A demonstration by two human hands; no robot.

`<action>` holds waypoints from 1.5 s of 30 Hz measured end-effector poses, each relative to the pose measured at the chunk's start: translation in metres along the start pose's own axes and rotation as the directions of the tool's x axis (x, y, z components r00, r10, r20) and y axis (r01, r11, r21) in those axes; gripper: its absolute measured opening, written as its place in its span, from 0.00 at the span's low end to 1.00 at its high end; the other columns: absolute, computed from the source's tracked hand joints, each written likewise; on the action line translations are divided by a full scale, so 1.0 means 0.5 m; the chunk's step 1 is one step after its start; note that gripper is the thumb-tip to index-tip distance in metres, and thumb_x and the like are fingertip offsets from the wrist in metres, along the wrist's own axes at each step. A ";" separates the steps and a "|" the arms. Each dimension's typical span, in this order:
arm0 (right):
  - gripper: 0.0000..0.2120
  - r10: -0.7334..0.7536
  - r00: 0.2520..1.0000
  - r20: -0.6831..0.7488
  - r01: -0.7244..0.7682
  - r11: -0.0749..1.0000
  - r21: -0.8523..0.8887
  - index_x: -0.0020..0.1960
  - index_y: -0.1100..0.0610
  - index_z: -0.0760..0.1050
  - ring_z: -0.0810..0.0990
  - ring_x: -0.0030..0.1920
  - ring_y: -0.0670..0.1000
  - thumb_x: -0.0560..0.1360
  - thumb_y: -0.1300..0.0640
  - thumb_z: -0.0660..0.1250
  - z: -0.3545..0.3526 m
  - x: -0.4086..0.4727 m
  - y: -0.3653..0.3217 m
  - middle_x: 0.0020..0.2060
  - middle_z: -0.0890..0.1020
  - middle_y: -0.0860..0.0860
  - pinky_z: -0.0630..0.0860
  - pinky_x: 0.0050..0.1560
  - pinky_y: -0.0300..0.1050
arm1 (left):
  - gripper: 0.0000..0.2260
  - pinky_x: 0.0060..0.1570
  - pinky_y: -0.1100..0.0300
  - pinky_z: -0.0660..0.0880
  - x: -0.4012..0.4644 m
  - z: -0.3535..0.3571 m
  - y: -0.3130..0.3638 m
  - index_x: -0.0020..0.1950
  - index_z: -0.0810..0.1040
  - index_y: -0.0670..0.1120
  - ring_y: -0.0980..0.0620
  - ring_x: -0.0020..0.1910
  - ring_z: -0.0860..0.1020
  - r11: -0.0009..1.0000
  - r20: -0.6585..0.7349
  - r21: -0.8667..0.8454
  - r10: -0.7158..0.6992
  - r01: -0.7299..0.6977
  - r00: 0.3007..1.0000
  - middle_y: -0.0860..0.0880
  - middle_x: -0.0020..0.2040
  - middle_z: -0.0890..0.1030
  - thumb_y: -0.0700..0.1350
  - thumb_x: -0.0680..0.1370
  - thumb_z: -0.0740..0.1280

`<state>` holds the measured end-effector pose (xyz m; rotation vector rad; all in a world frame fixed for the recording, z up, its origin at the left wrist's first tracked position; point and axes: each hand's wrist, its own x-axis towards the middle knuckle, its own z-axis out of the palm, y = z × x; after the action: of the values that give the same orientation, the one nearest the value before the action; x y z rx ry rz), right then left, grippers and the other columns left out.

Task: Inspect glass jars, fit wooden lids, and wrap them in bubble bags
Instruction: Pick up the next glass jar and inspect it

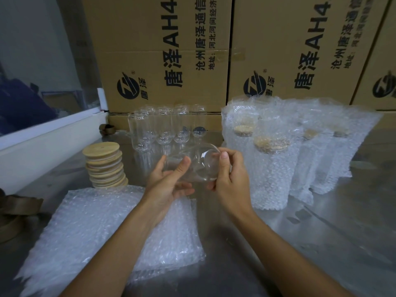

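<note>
Both hands clamp a clear glass jar (192, 166) lying sideways between them, left hand (169, 183) at its eight o'clock, right hand (229, 179) at four.

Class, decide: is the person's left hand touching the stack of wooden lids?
Apart. The head view shows bare table between the left hand, which holds the glass jar, and the stack of wooden lids.

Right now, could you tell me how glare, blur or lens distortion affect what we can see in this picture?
Head view: wide-angle bending tilts the brown cardboard boxes at the edges; the steel tabletop shows soft reflections; the clear glass jar held in both hands, left and right, is hard to outline; the far left background is blurred.
</note>
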<state>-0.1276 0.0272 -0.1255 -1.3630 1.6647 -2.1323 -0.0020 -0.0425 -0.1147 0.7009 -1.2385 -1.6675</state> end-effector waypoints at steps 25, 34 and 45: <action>0.15 -0.091 0.993 0.078 0.095 0.995 -0.043 0.62 0.48 0.73 0.82 0.48 0.35 0.84 0.45 0.51 -0.003 -0.012 0.007 0.50 0.80 0.29 0.78 0.44 0.32 | 0.55 0.40 0.53 0.81 0.004 -0.005 -0.011 0.79 0.59 0.49 0.46 0.47 0.84 0.997 0.028 0.021 0.075 -0.075 0.997 0.43 0.70 0.75 0.56 0.56 0.80; 0.10 -0.003 0.979 0.205 -0.016 0.996 0.092 0.59 0.44 0.70 0.84 0.51 0.56 0.78 0.48 0.59 -0.002 -0.012 -0.002 0.54 0.80 0.41 0.79 0.55 0.64 | 0.47 0.42 0.49 0.82 0.011 -0.013 -0.010 0.77 0.61 0.54 0.41 0.53 0.84 0.989 0.153 -0.134 -0.034 0.055 0.988 0.45 0.54 0.85 0.45 0.63 0.81; 0.17 -0.168 0.943 0.289 0.193 0.979 -0.063 0.71 0.43 0.67 0.66 0.75 0.41 0.82 0.51 0.57 0.005 -0.022 0.009 0.73 0.70 0.46 0.66 0.74 0.42 | 0.41 0.43 0.56 0.81 -0.001 -0.008 -0.004 0.73 0.67 0.51 0.47 0.56 0.83 0.988 0.129 -0.059 0.146 -0.140 0.981 0.53 0.66 0.79 0.40 0.62 0.79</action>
<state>-0.1213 0.0300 -0.1353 -1.8139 1.5933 -1.8540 0.0008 -0.0436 -0.1178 0.4649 -1.3051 -1.6407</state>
